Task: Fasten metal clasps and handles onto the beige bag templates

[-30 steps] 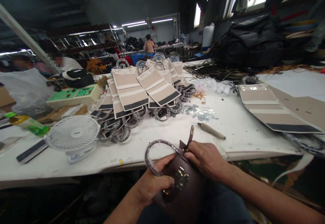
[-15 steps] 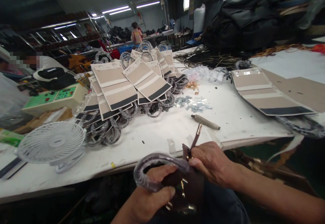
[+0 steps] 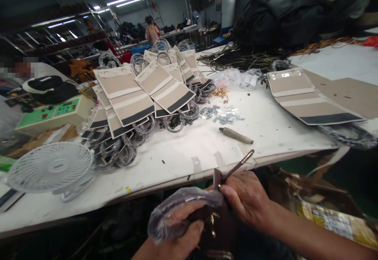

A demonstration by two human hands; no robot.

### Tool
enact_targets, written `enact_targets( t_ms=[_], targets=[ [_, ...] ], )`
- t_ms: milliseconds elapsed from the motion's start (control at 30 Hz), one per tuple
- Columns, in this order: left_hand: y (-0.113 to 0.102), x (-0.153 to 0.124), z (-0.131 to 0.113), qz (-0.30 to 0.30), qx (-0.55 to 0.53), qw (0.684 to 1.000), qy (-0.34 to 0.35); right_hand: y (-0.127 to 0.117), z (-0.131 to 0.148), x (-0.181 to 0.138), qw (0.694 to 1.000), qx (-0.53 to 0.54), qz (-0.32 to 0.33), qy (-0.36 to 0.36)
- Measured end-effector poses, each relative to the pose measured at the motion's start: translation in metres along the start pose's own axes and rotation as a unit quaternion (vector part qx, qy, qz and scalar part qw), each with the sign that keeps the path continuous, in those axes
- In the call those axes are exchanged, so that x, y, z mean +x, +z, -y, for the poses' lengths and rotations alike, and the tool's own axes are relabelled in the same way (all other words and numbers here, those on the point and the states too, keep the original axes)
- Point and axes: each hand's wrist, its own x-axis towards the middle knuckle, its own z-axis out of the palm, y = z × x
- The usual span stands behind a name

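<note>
Low in the middle, my left hand (image 3: 184,232) is closed on a dark brown bag (image 3: 223,228) near its top. A handle wrapped in clear plastic (image 3: 168,207) arches over the fingers of that hand. Gold-coloured metal fittings (image 3: 213,226) show on the bag's dark surface. At the bag's upper right edge my right hand (image 3: 249,197) pinches a narrow brown strap (image 3: 234,169). The strap sticks up past the fingers and ends in a gold-coloured metal tip. Beside the thumb a short brown tab (image 3: 217,178) stands upright. The lower part of the bag is dark and hard to make out.
On the white table (image 3: 174,161) lie a pile of beige panels with plastic-wrapped handles (image 3: 130,98), a grey-handled tool (image 3: 236,135), thin metal pieces (image 3: 221,114) and small gold parts (image 3: 220,92). A white fan (image 3: 56,165) stands left; another panelled piece (image 3: 313,98) lies right.
The strap's metal tip has swung over to the right and leans lower. The wrapped handle and left hand sit slightly lower and further left. The whole view has shifted a little.
</note>
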Motion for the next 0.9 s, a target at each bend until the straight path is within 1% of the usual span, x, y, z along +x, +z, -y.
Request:
enact_targets(
  t_ms=[167, 267, 333, 400, 433, 500, 533, 567, 633, 667, 733, 800, 833, 900],
  targets=[
    [0.003, -0.001, -0.001, -0.004, -0.099, 0.994, -0.037, 0.01, 0.008, -0.009, 0.998, 0.026, 0.0, 0.065],
    [0.002, 0.002, 0.003, -0.029, -0.123, 0.992, -0.026, 0.011, 0.011, -0.007, 0.994, 0.034, 0.012, 0.099],
    [-0.004, 0.009, 0.003, -0.016, -0.158, 0.987, -0.02, 0.005, 0.01, 0.0, 0.991, 0.048, 0.04, 0.115],
    [-0.014, 0.021, 0.003, 0.039, -0.253, 0.966, -0.037, -0.005, 0.006, 0.011, 0.987, 0.067, 0.074, 0.126],
    [-0.02, 0.028, 0.003, 0.067, -0.315, 0.946, -0.048, -0.01, 0.003, 0.017, 0.984, 0.072, 0.087, 0.137],
    [-0.036, 0.042, 0.006, 0.097, -0.42, 0.9, -0.059, -0.017, -0.005, 0.031, 0.978, 0.069, 0.086, 0.176],
    [-0.044, 0.049, 0.008, 0.101, -0.45, 0.885, -0.061, -0.019, -0.009, 0.038, 0.974, 0.061, 0.075, 0.206],
    [-0.053, 0.054, 0.01, 0.107, -0.463, 0.878, -0.063, -0.019, -0.012, 0.045, 0.969, 0.05, 0.06, 0.236],
    [-0.07, 0.063, 0.015, 0.124, -0.466, 0.873, -0.074, -0.017, -0.015, 0.058, 0.96, 0.051, 0.035, 0.272],
    [-0.077, 0.066, 0.018, 0.135, -0.463, 0.872, -0.08, -0.016, -0.014, 0.062, 0.958, 0.077, 0.042, 0.273],
    [-0.09, 0.071, 0.023, 0.149, -0.458, 0.872, -0.089, -0.012, -0.009, 0.068, 0.948, 0.172, 0.087, 0.255],
    [-0.098, 0.075, 0.029, 0.147, -0.461, 0.869, -0.099, -0.01, -0.004, 0.069, 0.919, 0.271, 0.138, 0.253],
    [-0.1, 0.078, 0.032, 0.143, -0.466, 0.867, -0.103, -0.009, -0.003, 0.069, 0.904, 0.301, 0.149, 0.264],
    [-0.102, 0.082, 0.037, 0.14, -0.48, 0.859, -0.107, -0.006, -0.003, 0.066, 0.884, 0.327, 0.143, 0.302]
  ],
)
